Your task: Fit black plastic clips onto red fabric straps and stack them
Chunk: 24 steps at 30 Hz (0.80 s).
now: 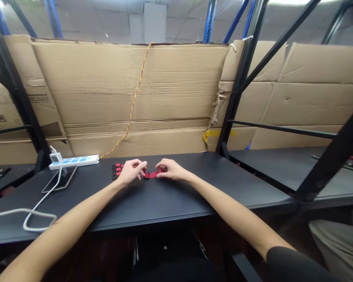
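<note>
A short red strap (151, 175) with a black buckle (147, 176) spans the gap between my two hands, low over the black tabletop. My left hand (130, 171) has its fingers curled at the strap's left end, and the exact grip is partly hidden. At the other end, the thumb and fingers of my right hand (171, 170) are closed round the red webbing. Just left of my left hand lie several red straps with black buckles (116, 171), stacked in a row and partly covered by that hand.
On the left, a white power strip (76, 161) carries a plugged-in charger (55, 157); its white cable (44, 197) loops past a phone-like slab (60, 179). Cardboard (170, 94) walls the back, with a yellow-red cord (134, 100) hanging down. Black frame posts (238, 84) flank the table (176, 203).
</note>
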{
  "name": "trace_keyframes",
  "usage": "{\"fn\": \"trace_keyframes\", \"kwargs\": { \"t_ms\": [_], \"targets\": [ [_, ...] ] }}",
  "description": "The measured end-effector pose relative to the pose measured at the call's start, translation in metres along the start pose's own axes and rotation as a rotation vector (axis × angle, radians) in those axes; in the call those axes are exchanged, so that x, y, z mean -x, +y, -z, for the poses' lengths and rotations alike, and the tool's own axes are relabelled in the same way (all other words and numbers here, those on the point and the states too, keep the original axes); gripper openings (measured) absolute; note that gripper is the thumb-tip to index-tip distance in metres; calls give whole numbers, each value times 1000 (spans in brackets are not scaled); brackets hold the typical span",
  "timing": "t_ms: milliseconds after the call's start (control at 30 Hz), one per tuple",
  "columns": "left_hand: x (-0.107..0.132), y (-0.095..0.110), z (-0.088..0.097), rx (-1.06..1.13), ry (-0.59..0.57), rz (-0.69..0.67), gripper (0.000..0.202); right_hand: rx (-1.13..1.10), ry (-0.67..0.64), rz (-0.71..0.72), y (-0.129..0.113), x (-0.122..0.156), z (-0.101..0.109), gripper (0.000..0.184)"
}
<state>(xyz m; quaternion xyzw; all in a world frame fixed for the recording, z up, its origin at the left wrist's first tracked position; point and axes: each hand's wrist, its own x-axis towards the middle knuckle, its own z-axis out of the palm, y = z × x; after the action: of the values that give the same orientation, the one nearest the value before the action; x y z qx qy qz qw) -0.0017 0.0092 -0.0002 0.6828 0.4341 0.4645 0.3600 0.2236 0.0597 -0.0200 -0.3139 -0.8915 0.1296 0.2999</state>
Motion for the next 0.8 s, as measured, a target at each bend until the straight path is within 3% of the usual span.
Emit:
{"fn": "trace_keyframes", "kwargs": {
  "t_ms": [100,233,467,633,800],
  "targets": [
    [0,-3,-2,-59,-116,-71,36,-47,87,71,-9,-1,-4,42],
    [1,-7,-4,-138,-131,-114,35,-38,152,165,-20,0,-7,35],
    [3,-6,-4,-279,-93,-116,32,59,70,244,-29,3,-11,49],
    [8,-2,-7,-427,-57,-147,32,109,53,240,-37,6,-12,46],
    [10,2,-9,-511,-92,-170,31,155,62,245,-40,6,-13,46]
  ]
}}
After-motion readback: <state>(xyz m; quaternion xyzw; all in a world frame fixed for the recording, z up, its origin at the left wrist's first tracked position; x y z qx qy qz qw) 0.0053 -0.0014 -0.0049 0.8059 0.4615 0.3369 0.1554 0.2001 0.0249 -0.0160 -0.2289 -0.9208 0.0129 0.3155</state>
